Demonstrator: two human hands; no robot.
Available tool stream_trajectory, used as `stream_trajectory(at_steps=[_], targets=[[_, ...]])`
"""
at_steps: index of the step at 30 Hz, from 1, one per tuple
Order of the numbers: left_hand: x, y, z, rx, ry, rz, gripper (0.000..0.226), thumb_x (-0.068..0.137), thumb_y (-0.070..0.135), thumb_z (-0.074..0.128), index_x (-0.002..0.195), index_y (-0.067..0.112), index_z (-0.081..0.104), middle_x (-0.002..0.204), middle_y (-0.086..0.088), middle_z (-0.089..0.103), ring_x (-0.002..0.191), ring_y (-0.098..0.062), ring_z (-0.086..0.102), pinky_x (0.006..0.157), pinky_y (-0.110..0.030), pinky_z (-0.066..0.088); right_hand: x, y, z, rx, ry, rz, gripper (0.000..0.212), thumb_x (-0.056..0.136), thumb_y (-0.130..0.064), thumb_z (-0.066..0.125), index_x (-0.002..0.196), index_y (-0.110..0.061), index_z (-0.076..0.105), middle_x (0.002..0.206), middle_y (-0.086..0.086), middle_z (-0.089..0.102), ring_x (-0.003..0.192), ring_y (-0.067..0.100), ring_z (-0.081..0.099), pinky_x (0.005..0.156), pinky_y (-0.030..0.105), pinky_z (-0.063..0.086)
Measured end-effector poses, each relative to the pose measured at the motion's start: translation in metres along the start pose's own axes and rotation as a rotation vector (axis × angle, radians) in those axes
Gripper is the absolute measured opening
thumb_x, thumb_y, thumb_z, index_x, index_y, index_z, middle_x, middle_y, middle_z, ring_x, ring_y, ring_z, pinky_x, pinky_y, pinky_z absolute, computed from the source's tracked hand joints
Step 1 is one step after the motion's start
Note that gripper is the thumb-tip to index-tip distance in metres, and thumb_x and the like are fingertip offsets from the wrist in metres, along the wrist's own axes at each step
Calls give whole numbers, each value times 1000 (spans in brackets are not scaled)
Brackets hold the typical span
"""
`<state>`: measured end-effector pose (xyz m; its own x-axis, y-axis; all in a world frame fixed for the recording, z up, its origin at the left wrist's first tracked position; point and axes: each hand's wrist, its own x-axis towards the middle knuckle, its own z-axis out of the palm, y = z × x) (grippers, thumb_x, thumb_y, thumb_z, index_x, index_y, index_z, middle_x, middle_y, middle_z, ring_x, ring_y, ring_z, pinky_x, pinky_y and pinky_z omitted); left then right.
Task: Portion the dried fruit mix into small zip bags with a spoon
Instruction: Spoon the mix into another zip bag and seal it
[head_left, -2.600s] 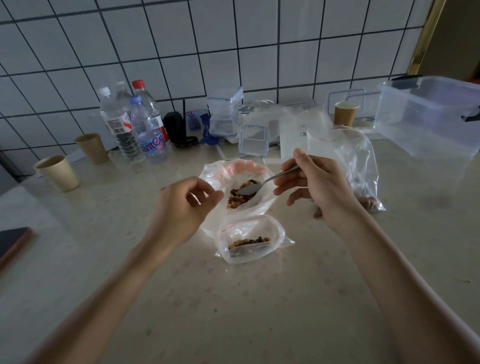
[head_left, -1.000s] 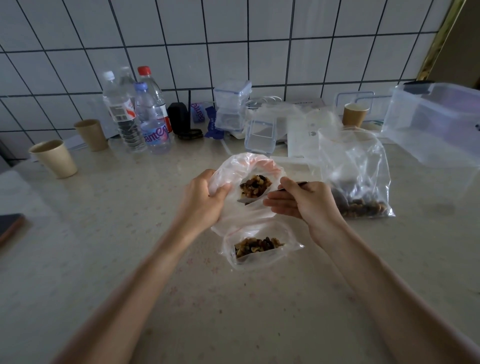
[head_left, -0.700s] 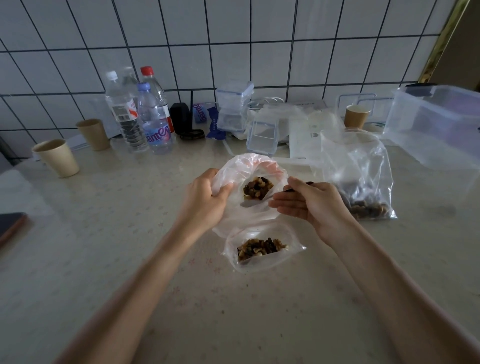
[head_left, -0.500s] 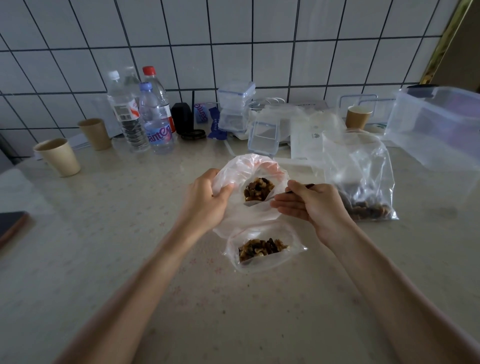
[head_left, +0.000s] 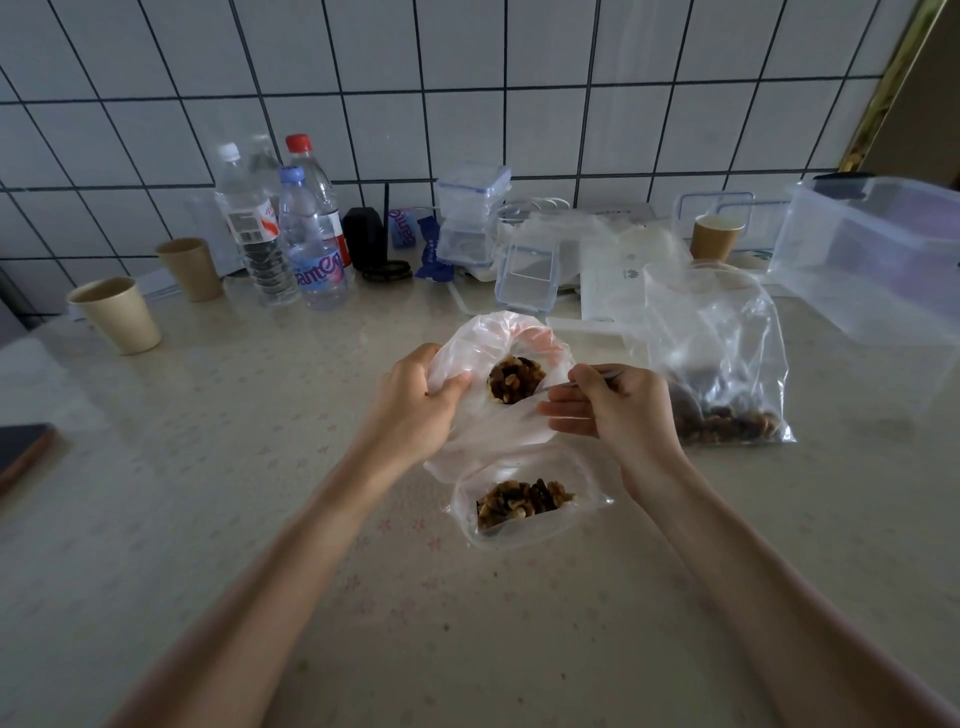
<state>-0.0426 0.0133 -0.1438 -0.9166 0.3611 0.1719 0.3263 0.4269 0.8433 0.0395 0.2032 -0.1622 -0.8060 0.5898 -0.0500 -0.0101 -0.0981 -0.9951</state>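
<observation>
you have a single view, from a wide-angle camera worn on your head. it looks forward and steeply down over both forearms, close to your left hand (head_left: 415, 410) and right hand (head_left: 618, 410). beyond your fingers the counter (head_left: 260, 467) runs back to a tiled wall (head_left: 467, 78), whose grid lines bow near the edges.

Thin clear plastic bag w/ pinkish rim (head_left: 506, 338), mouth open, held up off the table, brown dried fruit mix (head_left: 516, 379) inside. Slim metal spoon (head_left: 571, 383) angled into it, bowl prob. hidden by the plastic. Small clear zip bag (head_left: 524, 512) lies flat just below, part-filled w/ mix. Larger clear bag (head_left: 719, 358) stands to the right, mix at bottom.
</observation>
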Motion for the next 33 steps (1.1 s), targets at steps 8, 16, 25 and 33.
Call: stream_trajectory(at_steps=[8,16,25,33], targets=[[1,-5,2,-21,-25,-5,17,105,28,58,117,19,67,82,-4,70,55,-10,59,52,-33,48,-4,0,1,25,-20,70,18,105,-18,59,108,-5,71,86,8,80,77,26,80,51,32,59],[2,-8,1,-38,8,-35,17,104,31,58,115,22,67,97,-8,76,84,-31,74,79,-57,61,-4,-3,-2,30,-124,134,24,107,-22,55,113,-7,71,95,8,81,85,27,80,62,39,63],[5,-12,0,-57,72,-36,19,103,29,59,117,18,65,104,-5,73,92,-23,72,83,-52,62,-5,-7,-4,106,-155,162,28,109,-24,51,114,-5,70,99,11,81,90,28,80,66,42,64],[14,-22,-8,-214,178,-68,20,96,31,72,114,26,65,105,3,72,78,-6,73,55,-17,56,-3,-20,-14,234,-171,153,30,110,-23,49,118,-1,67,103,17,79,96,30,78,55,37,61]])
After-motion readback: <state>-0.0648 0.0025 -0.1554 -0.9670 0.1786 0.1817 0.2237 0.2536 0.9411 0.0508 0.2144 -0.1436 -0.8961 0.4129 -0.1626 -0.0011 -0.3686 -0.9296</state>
